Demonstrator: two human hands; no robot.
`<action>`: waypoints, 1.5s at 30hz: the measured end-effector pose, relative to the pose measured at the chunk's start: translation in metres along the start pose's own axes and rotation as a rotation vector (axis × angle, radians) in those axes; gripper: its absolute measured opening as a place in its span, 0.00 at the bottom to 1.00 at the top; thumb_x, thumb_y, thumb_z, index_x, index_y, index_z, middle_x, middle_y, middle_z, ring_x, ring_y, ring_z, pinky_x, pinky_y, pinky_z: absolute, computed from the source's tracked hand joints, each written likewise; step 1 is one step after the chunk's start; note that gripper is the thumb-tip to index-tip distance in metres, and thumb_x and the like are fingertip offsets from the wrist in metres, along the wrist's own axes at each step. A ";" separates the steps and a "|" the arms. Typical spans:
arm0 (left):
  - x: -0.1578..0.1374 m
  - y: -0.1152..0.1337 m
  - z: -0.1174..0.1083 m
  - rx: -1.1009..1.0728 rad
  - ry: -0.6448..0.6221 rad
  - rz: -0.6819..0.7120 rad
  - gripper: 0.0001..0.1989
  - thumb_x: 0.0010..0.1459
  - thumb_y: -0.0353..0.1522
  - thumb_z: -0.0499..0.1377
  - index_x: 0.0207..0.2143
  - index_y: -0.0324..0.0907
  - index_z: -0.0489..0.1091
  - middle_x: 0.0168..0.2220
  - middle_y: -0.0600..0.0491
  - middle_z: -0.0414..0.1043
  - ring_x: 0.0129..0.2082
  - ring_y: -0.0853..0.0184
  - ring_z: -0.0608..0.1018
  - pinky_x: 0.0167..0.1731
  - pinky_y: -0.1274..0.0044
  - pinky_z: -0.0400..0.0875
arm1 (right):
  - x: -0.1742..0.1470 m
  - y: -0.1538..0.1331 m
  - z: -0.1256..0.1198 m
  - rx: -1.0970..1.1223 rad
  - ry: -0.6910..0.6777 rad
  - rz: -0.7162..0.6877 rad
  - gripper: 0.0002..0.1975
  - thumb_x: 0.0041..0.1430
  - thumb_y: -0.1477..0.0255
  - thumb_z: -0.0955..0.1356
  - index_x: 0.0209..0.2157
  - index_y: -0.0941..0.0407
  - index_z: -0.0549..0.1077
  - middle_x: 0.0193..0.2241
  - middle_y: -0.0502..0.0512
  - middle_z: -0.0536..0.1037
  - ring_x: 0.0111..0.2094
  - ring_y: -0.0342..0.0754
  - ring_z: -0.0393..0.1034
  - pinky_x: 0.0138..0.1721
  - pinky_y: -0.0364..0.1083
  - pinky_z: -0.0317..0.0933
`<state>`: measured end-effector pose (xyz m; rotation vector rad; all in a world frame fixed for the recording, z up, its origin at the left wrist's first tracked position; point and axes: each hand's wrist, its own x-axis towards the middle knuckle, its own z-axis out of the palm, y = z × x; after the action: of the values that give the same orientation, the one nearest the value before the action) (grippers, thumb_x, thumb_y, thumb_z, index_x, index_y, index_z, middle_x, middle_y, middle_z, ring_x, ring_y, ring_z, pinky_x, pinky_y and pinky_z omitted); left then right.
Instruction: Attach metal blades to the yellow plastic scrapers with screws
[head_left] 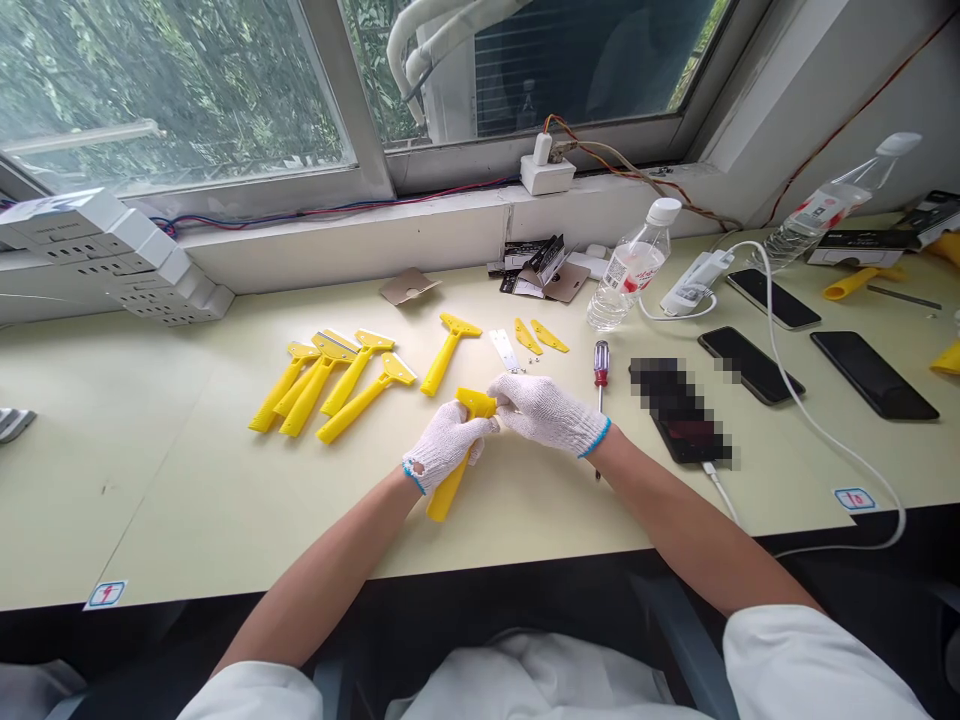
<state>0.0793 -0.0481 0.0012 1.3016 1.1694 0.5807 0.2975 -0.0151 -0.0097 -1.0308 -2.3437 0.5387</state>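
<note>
My left hand point(444, 447), in a white knit glove with a blue cuff, is wrapped round a yellow scraper point(448, 492), its handle slanting toward the table's front edge. My right hand point(551, 412), gloved alike, pinches at the right corner of the scraper's head; its fingertips hide whatever is between them. Just beyond lie a pale blade plate point(504, 350), two yellow cover pieces point(538, 337) and some tiny screws point(531, 360). A screwdriver point(601, 368) with a red and clear handle lies right of them, partly behind my right wrist.
Several yellow scrapers point(341, 375) lie at the left, with another scraper point(444, 360) nearer the middle. Bottles point(630, 270), phones point(750, 365), a power strip point(697, 282) and a white cable point(810, 420) occupy the right. White boxes point(127, 255) stand by the window.
</note>
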 end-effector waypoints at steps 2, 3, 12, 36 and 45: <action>0.000 -0.001 0.001 -0.009 0.001 0.008 0.16 0.61 0.41 0.65 0.24 0.44 0.68 0.16 0.55 0.68 0.19 0.69 0.67 0.28 0.74 0.64 | -0.001 0.002 0.002 -0.052 0.021 -0.007 0.12 0.67 0.81 0.64 0.46 0.56 0.75 0.35 0.57 0.80 0.33 0.49 0.72 0.38 0.46 0.64; 0.000 -0.001 0.002 -0.010 -0.003 0.008 0.15 0.61 0.41 0.65 0.26 0.44 0.68 0.16 0.56 0.68 0.18 0.69 0.67 0.28 0.74 0.64 | -0.001 0.002 0.004 -0.069 0.034 -0.006 0.12 0.67 0.81 0.64 0.47 0.56 0.75 0.35 0.57 0.80 0.32 0.48 0.71 0.38 0.46 0.63; 0.003 -0.008 -0.004 -0.095 0.113 0.057 0.19 0.56 0.33 0.65 0.50 0.41 0.73 0.46 0.48 0.82 0.29 0.68 0.78 0.34 0.73 0.75 | 0.000 0.028 -0.016 -0.028 0.177 0.232 0.13 0.63 0.79 0.70 0.48 0.55 0.74 0.36 0.54 0.81 0.34 0.49 0.76 0.42 0.46 0.67; -0.004 -0.008 -0.026 1.128 0.001 0.632 0.20 0.61 0.36 0.69 0.56 0.51 0.81 0.63 0.41 0.76 0.71 0.36 0.68 0.72 0.42 0.56 | 0.002 0.058 -0.016 -0.068 0.194 0.488 0.10 0.68 0.72 0.72 0.49 0.57 0.78 0.42 0.61 0.86 0.40 0.54 0.81 0.46 0.49 0.69; 0.046 -0.019 -0.045 1.167 0.508 0.486 0.19 0.72 0.35 0.60 0.63 0.47 0.77 0.71 0.38 0.72 0.76 0.37 0.63 0.74 0.44 0.47 | 0.005 0.056 -0.027 -0.092 0.270 0.551 0.10 0.64 0.71 0.74 0.47 0.55 0.79 0.39 0.59 0.85 0.39 0.54 0.80 0.47 0.50 0.71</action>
<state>0.0510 0.0065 -0.0258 2.5831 1.7172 0.6012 0.3417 0.0280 -0.0176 -1.6927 -1.8534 0.4534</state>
